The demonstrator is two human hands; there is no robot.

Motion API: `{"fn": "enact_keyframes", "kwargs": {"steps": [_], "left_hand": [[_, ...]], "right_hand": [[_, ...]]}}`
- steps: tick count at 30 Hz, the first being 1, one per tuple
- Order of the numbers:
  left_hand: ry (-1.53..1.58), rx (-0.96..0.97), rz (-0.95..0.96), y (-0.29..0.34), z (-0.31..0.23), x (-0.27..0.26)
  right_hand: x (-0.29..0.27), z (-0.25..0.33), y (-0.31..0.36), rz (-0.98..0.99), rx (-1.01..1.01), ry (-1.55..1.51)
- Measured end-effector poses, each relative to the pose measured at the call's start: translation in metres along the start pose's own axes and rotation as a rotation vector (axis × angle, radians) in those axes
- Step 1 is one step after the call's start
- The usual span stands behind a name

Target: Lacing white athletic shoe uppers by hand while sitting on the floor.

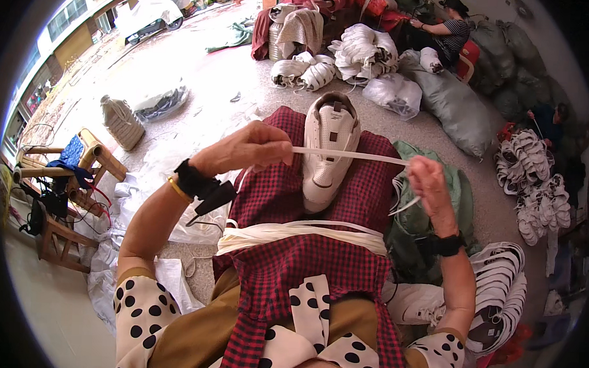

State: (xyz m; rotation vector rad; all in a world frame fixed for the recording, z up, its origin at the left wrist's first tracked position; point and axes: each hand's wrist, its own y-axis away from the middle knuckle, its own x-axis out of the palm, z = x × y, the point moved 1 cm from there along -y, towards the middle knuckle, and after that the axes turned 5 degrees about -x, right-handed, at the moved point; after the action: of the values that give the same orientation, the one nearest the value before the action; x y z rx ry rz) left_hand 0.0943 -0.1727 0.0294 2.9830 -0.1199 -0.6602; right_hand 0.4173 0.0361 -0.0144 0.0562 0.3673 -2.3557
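A white shoelace (350, 155) is stretched nearly level between my two hands. My left hand (257, 146) pinches one end side, fingers closed. The fingers of my right hand (429, 187) are closed on the other side, and a loose tail hangs below it. Under the lace, a white sneaker (320, 182) rests between my thighs, its toe toward me and its opening facing away. No lace shows threaded in it. Across my lap, over the red-and-black checked apron (304, 269), lies a bundle of white laces (292, 241).
White shoes in stacks (498, 282) stand at my right, with more piles (364, 50) ahead. A grey sack (450, 102) lies at far right and a green sack (449, 209) by my right knee. Left are a bamboo chair (91, 157) and plastic sheeting (151, 205). Another person (446, 33) sits far back.
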Motion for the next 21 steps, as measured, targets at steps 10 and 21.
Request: {"fn": "enact_keyframes", "kwargs": {"steps": [10,21], "left_hand": [[0.314,0.092,-0.09,-0.003,-0.017,0.001],[1.005,0.577,-0.045,0.02,-0.012,-0.075]], "right_hand": [[-0.169,-0.125,0.04,-0.378,0.189,0.566],[-0.289,-0.193,0.133,-0.842,0.499,1.32]]}}
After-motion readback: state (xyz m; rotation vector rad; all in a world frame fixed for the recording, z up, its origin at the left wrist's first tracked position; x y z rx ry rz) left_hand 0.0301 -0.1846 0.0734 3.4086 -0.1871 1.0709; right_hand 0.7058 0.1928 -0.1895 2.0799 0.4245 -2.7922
